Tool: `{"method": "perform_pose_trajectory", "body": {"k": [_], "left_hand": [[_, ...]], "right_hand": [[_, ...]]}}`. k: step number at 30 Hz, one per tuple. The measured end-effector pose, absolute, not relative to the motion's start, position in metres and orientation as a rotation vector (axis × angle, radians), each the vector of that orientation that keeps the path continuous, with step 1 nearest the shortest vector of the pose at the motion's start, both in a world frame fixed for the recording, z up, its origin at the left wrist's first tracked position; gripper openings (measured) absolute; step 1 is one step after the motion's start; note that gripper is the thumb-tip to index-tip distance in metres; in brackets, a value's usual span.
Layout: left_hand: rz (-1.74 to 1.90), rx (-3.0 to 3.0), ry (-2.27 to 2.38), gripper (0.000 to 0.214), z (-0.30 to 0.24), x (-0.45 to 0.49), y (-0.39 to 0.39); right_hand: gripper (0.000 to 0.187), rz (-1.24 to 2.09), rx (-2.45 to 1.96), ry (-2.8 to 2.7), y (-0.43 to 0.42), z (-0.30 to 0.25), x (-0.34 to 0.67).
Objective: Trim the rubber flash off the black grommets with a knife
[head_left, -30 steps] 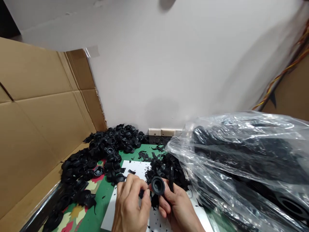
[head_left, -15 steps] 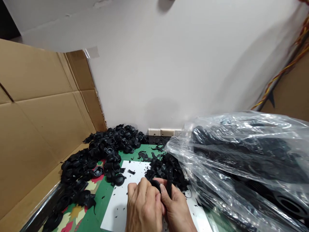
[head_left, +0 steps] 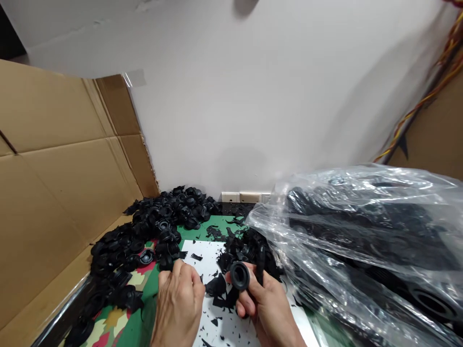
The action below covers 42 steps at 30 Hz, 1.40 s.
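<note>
My right hand (head_left: 265, 303) grips a black ribbed rubber part (head_left: 239, 275) with a round opening that faces me. My left hand (head_left: 179, 301) is to its left, fingers pinched on a thin black scrap of rubber (head_left: 216, 286) that hangs between the two hands. Both hands hover over a white sheet (head_left: 208, 262) strewn with black trimmings. A heap of the same black rubber parts (head_left: 152, 231) lies to the left on the green patterned mat (head_left: 144, 318).
A big clear plastic bag (head_left: 361, 241) full of black parts fills the right side. A cardboard wall (head_left: 54, 168) stands on the left and a white wall behind. A smaller pile of black parts (head_left: 249, 250) sits just beyond my right hand.
My left hand has pulled away to the left from the part, drawing a black scrap off it. The part's round opening shows again in my right hand.
</note>
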State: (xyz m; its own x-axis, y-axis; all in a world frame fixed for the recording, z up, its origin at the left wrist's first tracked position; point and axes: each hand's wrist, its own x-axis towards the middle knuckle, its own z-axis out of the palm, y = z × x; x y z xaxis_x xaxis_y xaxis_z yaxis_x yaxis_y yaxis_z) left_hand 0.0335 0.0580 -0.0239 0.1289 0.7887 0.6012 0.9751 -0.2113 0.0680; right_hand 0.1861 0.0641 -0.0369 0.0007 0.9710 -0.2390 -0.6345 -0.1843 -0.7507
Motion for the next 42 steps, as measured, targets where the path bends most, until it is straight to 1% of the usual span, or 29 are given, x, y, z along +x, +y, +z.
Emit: {"method": "perform_pose_trajectory", "body": {"k": [3, 6, 7, 12, 17, 19, 22, 27, 32, 36, 39, 42], "left_hand": [[-0.808, -2.163, -1.845, 0.033, -0.021, 0.029, 0.059], [-1.102, -2.222, -1.955, 0.019, -0.022, 0.031, 0.058], [-1.214, -2.219, -1.976, 0.017, -0.023, 0.032, 0.058], [-1.593, -2.29, -2.065, 0.024, -0.028, 0.043, 0.053], [-1.866, -2.404, -2.142, 0.043, -0.026, 0.058, 0.047], [-2.0, -2.432, -2.094, 0.043, -0.024, 0.062, 0.046], [-2.159, -2.388, -2.059, 0.037, -0.022, 0.063, 0.045], [-2.108, -2.37, -2.127, 0.03, -0.026, 0.057, 0.045], [-1.982, -2.264, -2.049, 0.035, -0.029, 0.054, 0.043], [-1.687, -2.257, -1.845, 0.009, -0.028, 0.058, 0.039], [-1.47, -2.277, -1.755, 0.014, -0.029, 0.063, 0.037], [-1.354, -2.277, -1.757, 0.018, -0.031, 0.066, 0.038]], "right_hand": [[0.046, 1.624, -0.826, -0.534, 0.062, -0.033, 0.185], [0.043, 1.66, -0.795, -0.527, 0.061, -0.031, 0.185], [0.043, 1.671, -0.786, -0.524, 0.061, -0.031, 0.185], [0.042, 1.7, -0.753, -0.505, 0.061, -0.034, 0.181], [0.041, 1.761, -0.718, -0.53, 0.06, -0.037, 0.176], [0.041, 1.803, -0.708, -0.538, 0.059, -0.037, 0.175], [0.044, 1.834, -0.681, -0.549, 0.056, -0.035, 0.173], [0.049, 1.855, -0.62, -0.535, 0.054, -0.034, 0.172], [0.047, 1.87, -0.588, -0.508, 0.056, -0.04, 0.171], [0.045, 1.857, -0.589, -0.476, 0.056, -0.046, 0.169], [0.045, 1.851, -0.575, -0.457, 0.055, -0.049, 0.168], [0.046, 1.799, -0.606, -0.437, 0.054, -0.051, 0.167]]}}
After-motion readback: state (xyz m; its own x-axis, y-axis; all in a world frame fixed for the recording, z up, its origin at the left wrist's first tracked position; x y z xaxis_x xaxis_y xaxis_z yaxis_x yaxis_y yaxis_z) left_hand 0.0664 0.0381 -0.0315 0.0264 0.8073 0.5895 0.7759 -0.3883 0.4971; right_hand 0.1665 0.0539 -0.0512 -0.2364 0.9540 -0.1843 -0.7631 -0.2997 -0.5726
